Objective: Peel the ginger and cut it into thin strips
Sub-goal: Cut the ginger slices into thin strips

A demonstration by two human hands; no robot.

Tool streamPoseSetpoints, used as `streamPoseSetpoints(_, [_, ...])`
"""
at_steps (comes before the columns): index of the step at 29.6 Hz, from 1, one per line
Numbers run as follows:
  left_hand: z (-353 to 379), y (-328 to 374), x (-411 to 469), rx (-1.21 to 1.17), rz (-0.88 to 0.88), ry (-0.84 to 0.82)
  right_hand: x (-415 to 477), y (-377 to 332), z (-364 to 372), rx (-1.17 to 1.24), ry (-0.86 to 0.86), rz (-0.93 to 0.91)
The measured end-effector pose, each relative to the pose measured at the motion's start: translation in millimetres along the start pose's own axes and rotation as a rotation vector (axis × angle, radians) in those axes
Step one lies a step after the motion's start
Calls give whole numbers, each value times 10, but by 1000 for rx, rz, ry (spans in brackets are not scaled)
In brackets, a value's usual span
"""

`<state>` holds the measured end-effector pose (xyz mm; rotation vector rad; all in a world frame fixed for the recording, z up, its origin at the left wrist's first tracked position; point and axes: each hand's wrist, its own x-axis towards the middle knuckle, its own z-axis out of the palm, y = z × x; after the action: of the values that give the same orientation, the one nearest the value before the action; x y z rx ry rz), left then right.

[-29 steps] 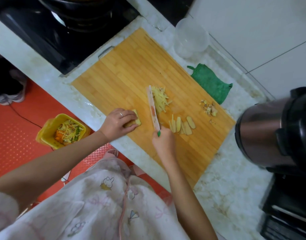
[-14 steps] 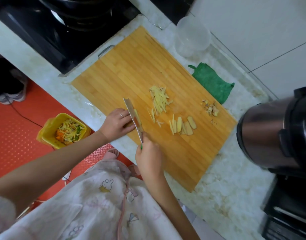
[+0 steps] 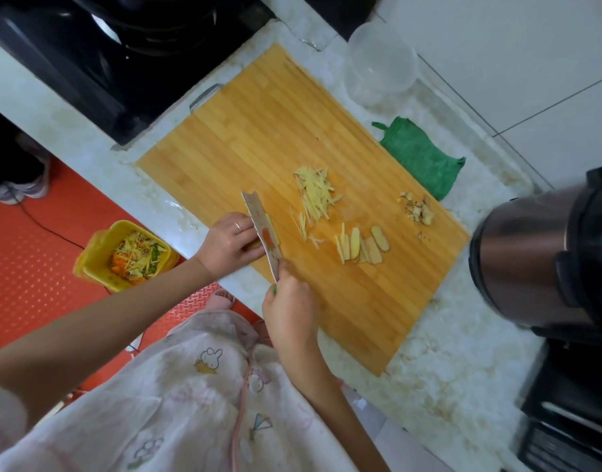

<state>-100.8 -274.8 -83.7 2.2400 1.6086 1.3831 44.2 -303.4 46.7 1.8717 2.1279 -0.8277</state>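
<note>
**Friend:** How much is done?

**Me:** A good bit. The skin is off. The peel bits (image 3: 417,211) sit in a small heap at the far side of the cutting board (image 3: 258,131). A pile of thin strips (image 3: 315,194) lies in the middle. That part is finished.

**Friend:** What is left?

**Me:** A row of flat slices (image 3: 364,245) lies near the strips, and most of them are still whole. I think they need cutting into strips too. I am also cutting more from the ginger lump.

**Friend:** Where is the lump?

**Me:** It is under my left hand (image 3: 230,245), near the front edge of the board. My fingers are bent over it and hide it, so I cannot tell how much is left.

**Friend:** And your other hand?

**Me:** My right hand (image 3: 287,308) is wrapped tight round the handle of the knife (image 3: 262,229). The blade stands right against my left fingers. My hands are close together. A pale slice (image 3: 271,229) leans on the far side of the blade.

**Friend:** So, halfway?

**Me:** A little past, I guess.
</note>
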Motion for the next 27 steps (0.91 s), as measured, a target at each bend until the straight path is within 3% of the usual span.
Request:
streamPoseSetpoints(16, [19,-33,-32,27,-40,-53,456,-188,3,-50,42,-60])
streamPoseSetpoints(27, [31,-59,-74,16,-60,-52,131,97,6,39,16,-79])
